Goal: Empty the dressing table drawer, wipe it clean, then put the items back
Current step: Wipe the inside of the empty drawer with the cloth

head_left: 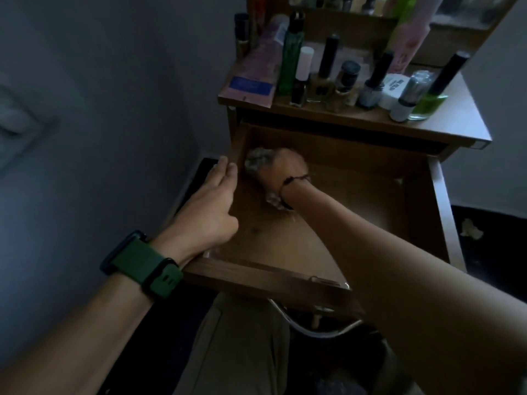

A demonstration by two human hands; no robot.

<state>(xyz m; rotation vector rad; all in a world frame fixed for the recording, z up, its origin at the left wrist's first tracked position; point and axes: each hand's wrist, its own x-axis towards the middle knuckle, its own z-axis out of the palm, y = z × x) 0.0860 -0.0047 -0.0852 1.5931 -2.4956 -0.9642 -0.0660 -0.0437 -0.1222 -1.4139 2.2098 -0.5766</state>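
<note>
Wooden and pulled well out, the drawer (422,212) of the dressing table (462,121) shows a bare brown floor inside. The person's right hand (285,169) reaches deep into its far left corner, fingers curled round a crumpled grey cloth (256,162) that is pressed against the drawer floor close to the left wall; a pale bit of the cloth also shows under the wrist. A thin dark bracelet (295,180) circles that wrist. The left hand (211,206) lies along the drawer's left side wall, fingers nearly straight and close together, fingertips at the wall's top edge near the cloth; whether the thumb hooks over the wall cannot be told. A green watch strap (142,265) sits on the left wrist.

On the table top above the drawer stand many bottles: a tall green bottle (291,61), a small dark nail polish bottle with a white cap (302,78), a white jar (395,91) and a yellow-green bottle (430,102) toward the right. A purple packet (253,78) lies at the left end. On the dark floor to the right of the table lies a pale crumpled scrap (470,229)
</note>
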